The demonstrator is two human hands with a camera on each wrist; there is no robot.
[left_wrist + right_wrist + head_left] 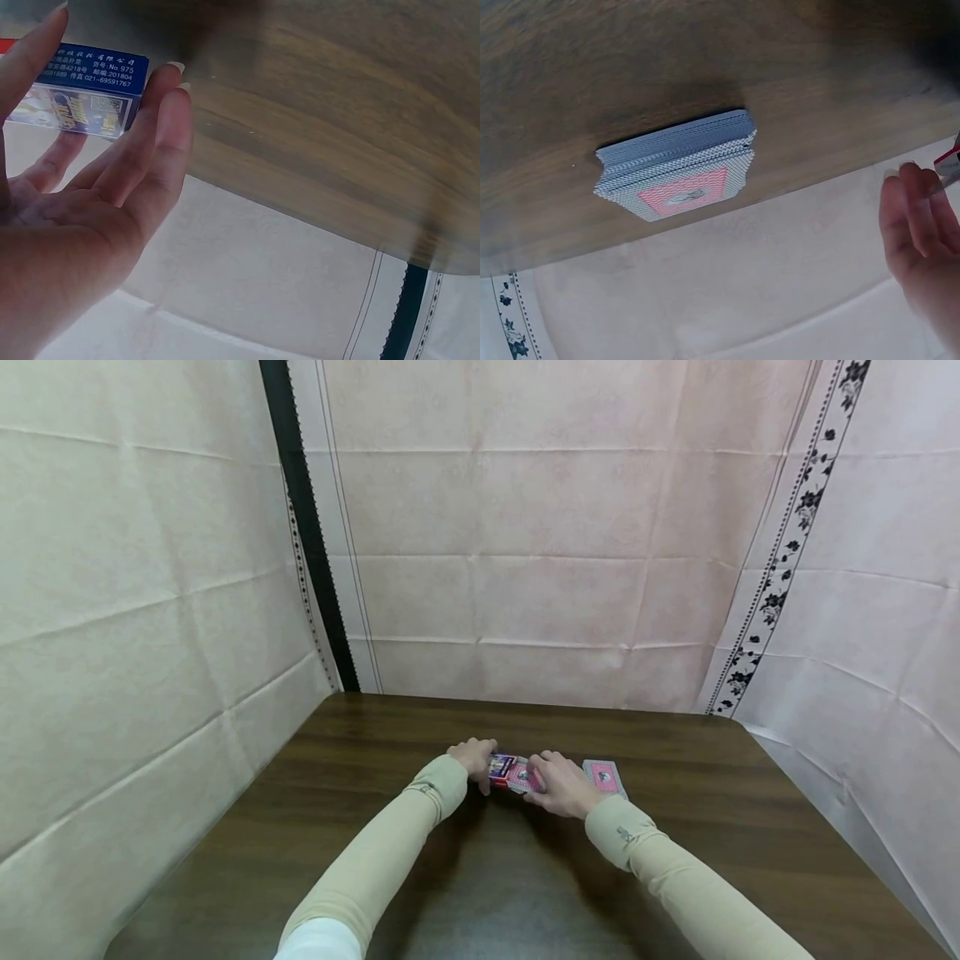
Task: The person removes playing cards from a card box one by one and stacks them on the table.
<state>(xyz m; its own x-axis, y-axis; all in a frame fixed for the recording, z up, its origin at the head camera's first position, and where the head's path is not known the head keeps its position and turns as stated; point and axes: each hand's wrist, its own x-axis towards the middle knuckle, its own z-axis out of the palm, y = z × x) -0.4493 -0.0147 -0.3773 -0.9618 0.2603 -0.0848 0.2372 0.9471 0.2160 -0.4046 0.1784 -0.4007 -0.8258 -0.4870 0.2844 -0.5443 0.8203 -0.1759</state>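
My left hand [474,762] grips a playing card box [501,767], thumb on one side and fingers around the other. In the left wrist view, the box [97,71] shows a dark blue side with white printed text and a picture side. Pink-backed playing cards [519,777] stick out of its right end, and my right hand [562,785] holds them there. In the right wrist view my right hand [926,232] is at the right edge with curved fingers, and most of what it holds lies outside the frame.
A separate stack of pink-backed cards [604,776] lies just right of my right hand; in the right wrist view this stack [682,169] has slightly uneven edges. The brown wooden table [480,877] is surrounded by pale creased cloth [555,527] at the back and sides.
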